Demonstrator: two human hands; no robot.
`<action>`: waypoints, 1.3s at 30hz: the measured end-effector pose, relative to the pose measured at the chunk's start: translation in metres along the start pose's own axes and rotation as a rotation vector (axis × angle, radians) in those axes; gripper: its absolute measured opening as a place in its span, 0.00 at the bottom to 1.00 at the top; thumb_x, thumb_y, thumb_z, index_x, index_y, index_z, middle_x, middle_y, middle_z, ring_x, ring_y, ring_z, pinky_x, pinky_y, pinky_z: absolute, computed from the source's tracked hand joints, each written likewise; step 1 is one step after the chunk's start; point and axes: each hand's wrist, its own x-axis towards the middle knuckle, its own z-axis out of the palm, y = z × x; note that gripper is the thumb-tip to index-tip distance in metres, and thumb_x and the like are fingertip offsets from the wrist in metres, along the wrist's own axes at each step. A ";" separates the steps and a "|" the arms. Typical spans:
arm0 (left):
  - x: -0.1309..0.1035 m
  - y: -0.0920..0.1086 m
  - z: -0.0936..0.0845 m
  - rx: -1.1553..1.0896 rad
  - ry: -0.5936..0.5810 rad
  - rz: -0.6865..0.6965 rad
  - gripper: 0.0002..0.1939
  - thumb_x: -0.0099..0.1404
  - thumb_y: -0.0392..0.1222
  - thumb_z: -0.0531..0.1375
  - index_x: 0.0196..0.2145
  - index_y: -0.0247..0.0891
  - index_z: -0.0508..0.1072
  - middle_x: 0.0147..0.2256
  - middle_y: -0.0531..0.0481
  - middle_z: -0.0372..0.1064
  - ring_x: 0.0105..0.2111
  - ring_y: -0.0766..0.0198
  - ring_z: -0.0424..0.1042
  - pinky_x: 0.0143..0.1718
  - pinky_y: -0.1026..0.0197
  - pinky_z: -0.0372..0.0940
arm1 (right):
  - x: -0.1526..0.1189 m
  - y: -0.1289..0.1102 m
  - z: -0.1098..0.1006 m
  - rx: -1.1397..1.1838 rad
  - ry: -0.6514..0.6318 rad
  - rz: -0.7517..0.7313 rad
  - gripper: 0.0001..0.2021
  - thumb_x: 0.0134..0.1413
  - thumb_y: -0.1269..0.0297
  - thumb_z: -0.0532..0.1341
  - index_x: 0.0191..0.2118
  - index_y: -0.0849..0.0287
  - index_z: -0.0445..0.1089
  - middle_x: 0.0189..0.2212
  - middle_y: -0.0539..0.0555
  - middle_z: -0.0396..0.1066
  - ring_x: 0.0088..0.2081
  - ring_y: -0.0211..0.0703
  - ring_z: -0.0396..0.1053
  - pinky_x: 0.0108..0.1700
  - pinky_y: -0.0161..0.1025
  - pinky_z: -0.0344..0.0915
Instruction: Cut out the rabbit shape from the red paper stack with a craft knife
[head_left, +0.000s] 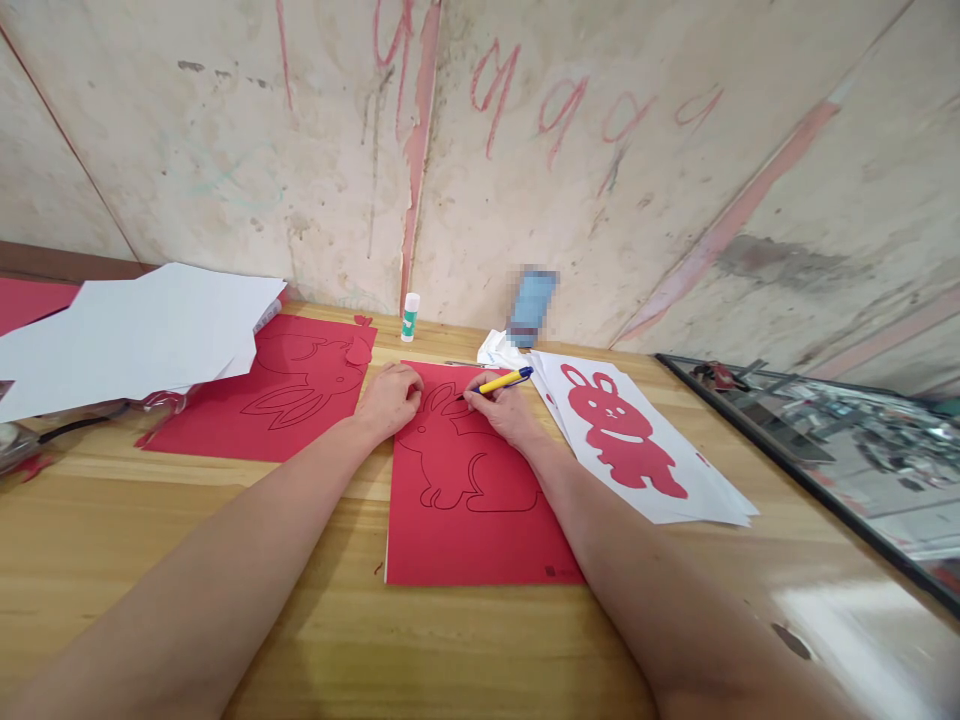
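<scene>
A red sheet printed with a black rabbit outline lies in front of me, slightly raised like a small stack. My left hand rests on its upper left edge, fingers curled and pressed against the paper. In my right hand is a slim yellow pen-shaped tool with blue ends, gripped near its dark tip. That tip meets the sheet beside the rabbit's ears; whether it is a nib or a blade is too small to tell. My right forearm covers part of the sheet's right side.
Left lies another red rabbit sheet, partly under white papers. A glue stick stands near the wall, beside crumpled tissue and a blurred blue object. Right are white sheets bearing a red paper rabbit and a black-framed mirror-like panel.
</scene>
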 end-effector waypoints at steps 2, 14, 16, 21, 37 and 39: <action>0.000 0.000 0.000 -0.001 -0.002 0.003 0.09 0.55 0.29 0.56 0.29 0.38 0.73 0.35 0.49 0.74 0.40 0.57 0.69 0.47 0.56 0.65 | 0.000 0.000 0.000 0.008 0.002 0.002 0.06 0.47 0.59 0.59 0.27 0.54 0.65 0.22 0.47 0.65 0.28 0.41 0.66 0.37 0.42 0.64; 0.000 0.001 -0.001 0.001 -0.003 0.002 0.08 0.56 0.29 0.56 0.29 0.38 0.73 0.35 0.48 0.73 0.40 0.57 0.69 0.46 0.56 0.64 | 0.000 0.001 0.000 0.011 -0.001 0.003 0.06 0.47 0.58 0.59 0.28 0.54 0.64 0.23 0.48 0.64 0.28 0.41 0.66 0.37 0.42 0.64; 0.000 0.001 -0.001 -0.002 -0.002 0.004 0.08 0.56 0.29 0.56 0.29 0.38 0.73 0.35 0.48 0.73 0.40 0.57 0.68 0.46 0.56 0.64 | 0.000 0.001 0.000 0.012 -0.003 0.005 0.06 0.47 0.58 0.59 0.28 0.55 0.65 0.23 0.48 0.65 0.28 0.41 0.66 0.37 0.42 0.64; 0.000 0.000 0.000 -0.004 0.000 0.005 0.09 0.56 0.29 0.56 0.29 0.38 0.73 0.35 0.49 0.73 0.40 0.57 0.69 0.46 0.56 0.64 | -0.001 -0.001 0.000 -0.006 -0.018 0.003 0.07 0.47 0.58 0.59 0.28 0.55 0.65 0.23 0.48 0.65 0.28 0.41 0.66 0.38 0.42 0.64; 0.000 0.000 0.001 -0.006 0.005 0.010 0.09 0.56 0.28 0.56 0.30 0.38 0.73 0.35 0.49 0.73 0.40 0.58 0.68 0.46 0.56 0.64 | 0.000 0.001 0.000 0.006 -0.005 0.012 0.07 0.47 0.58 0.59 0.28 0.55 0.64 0.22 0.47 0.65 0.27 0.41 0.65 0.36 0.41 0.63; 0.000 0.000 0.000 -0.007 0.005 0.011 0.09 0.56 0.28 0.56 0.30 0.38 0.73 0.35 0.49 0.73 0.40 0.58 0.68 0.46 0.56 0.64 | 0.000 0.000 0.001 0.016 -0.007 0.016 0.07 0.46 0.59 0.59 0.28 0.55 0.64 0.22 0.47 0.65 0.27 0.41 0.65 0.35 0.41 0.62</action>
